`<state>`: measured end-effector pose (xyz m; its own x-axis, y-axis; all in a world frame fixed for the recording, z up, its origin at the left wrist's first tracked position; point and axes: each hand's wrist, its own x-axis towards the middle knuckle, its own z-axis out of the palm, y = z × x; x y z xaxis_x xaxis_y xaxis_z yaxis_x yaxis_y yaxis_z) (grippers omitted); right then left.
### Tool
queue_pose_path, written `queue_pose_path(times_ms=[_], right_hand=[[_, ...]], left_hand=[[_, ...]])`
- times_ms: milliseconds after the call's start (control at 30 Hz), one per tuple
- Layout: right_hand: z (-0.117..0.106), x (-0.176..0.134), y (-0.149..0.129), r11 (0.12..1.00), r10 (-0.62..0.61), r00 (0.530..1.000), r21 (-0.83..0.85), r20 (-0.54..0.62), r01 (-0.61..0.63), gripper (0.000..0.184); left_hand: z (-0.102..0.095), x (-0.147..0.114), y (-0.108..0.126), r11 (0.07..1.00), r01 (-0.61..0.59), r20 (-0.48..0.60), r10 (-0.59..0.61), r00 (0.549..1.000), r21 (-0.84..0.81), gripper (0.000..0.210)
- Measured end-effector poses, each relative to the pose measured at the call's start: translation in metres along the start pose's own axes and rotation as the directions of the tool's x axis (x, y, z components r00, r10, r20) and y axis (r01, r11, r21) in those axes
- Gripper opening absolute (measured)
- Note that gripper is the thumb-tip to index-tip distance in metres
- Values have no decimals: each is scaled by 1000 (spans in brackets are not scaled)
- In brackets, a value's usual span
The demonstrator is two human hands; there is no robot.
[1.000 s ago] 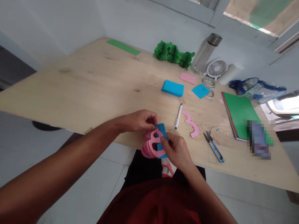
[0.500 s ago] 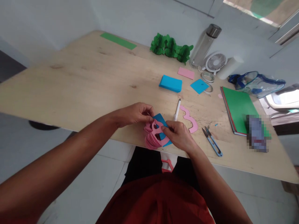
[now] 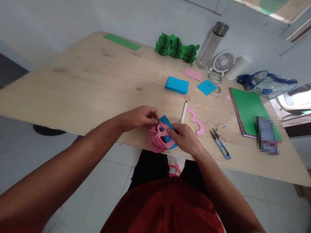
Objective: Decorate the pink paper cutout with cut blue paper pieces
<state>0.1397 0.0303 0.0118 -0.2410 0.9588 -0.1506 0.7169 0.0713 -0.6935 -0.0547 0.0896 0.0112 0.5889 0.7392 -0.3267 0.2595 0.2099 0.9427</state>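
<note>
Near the table's front edge, a layered pink paper cutout [image 3: 157, 142] with curved openings lies against a blue paper piece [image 3: 165, 121]. My left hand [image 3: 147, 116] pinches the cutout's upper left edge. With thumb in front and fingers behind, my right hand [image 3: 184, 137] grips the cutout and the blue paper together at their right side. Just beyond the right hand lie a white pen [image 3: 183, 112] and a wavy pink paper strip [image 3: 197, 121]. Blue-handled thread snips [image 3: 221, 145] rest to the right, blades apart.
Farther back are a blue paper stack [image 3: 177, 85], a green paper garland [image 3: 177, 48], a glass bottle [image 3: 209, 45], a small fan [image 3: 223, 62] and tape rolls [image 3: 215, 78]. On the right lie a green notebook [image 3: 247, 108] and a blurred-out item [image 3: 267, 134]. A clear pouch [image 3: 277, 84] sits behind.
The view has shifted slightly, so things on the table appear a little higher. Both hands keep their hold on the pink cutout, with hardly any movement.
</note>
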Motion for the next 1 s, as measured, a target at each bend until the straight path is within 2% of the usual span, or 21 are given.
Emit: queue_pose_path(times_ms=[100, 233, 433, 533, 667, 833, 1000], right_hand=[[-5, 3, 1, 1000, -9, 1000, -4, 11, 9, 29], [-24, 12, -3, 997, -1, 999, -83, 46, 5, 28], [-49, 17, -11, 975, -133, 988, -170, 74, 144, 31], [-46, 15, -8, 951, -152, 983, -255, 102, 173, 27], [-36, 12, 0, 944, -138, 984, -285, 112, 165, 27], [-30, 6, 3, 960, -118, 991, -249, 63, 130, 27], [-23, -5, 2, 982, -82, 995, -175, -61, 70, 22]], left_hand=[[3, 2, 0, 1000, -11, -50, 11, 999, -4, 11], [9, 6, 4, 997, -37, -114, 30, 993, -63, 12], [16, 5, 8, 983, -160, -223, 136, 965, -91, 15], [20, 2, 2, 982, -173, -216, 152, 964, -78, 15], [23, -2, -6, 988, -155, -209, 147, 967, -23, 17], [22, -1, -9, 991, -129, -206, 120, 971, -31, 16], [24, 0, -10, 990, -139, -207, 132, 969, -23, 17]])
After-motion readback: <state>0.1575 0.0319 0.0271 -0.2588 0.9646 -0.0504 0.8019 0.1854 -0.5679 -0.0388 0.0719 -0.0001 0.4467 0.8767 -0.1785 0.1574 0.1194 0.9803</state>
